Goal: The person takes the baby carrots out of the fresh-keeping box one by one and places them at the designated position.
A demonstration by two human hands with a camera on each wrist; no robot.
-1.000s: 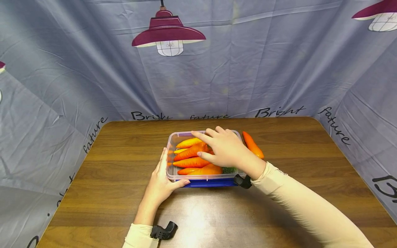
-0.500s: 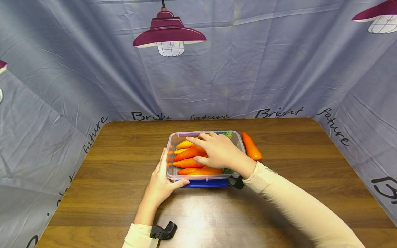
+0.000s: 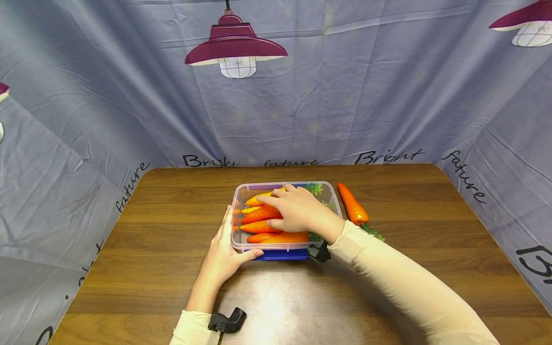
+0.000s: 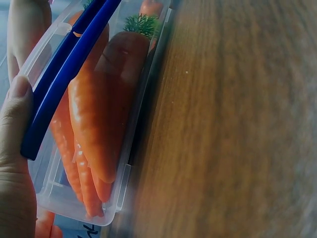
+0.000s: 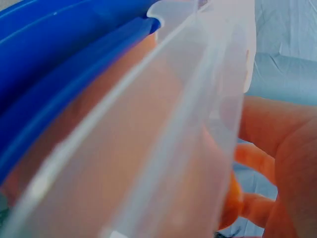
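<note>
A clear plastic box (image 3: 288, 247) with blue side clips (image 4: 64, 82) lies on the table, lidless, filled with orange carrots (image 3: 258, 227) and yellow ones (image 3: 253, 199) with green tops. My left hand (image 3: 221, 258) grips the box's near left corner, fingers along the left wall and thumb at the front. In the left wrist view that thumb (image 4: 20, 89) lies beside a blue clip. Over the carrots inside, my right hand (image 3: 297, 208) rests with fingers spread and slightly bent. The right wrist view shows its fingers (image 5: 255, 208) beyond the blurred clear wall.
One loose orange carrot (image 3: 352, 205) with a green top lies on the table just right of the box. The wooden table (image 3: 181, 206) ends at a grey-blue printed curtain (image 3: 276, 115) at the back and sides.
My right hand has slid left over the carrots, uncovering green tops at the box's right side. The loose carrot's green top now shows. My left hand has stayed on the box.
</note>
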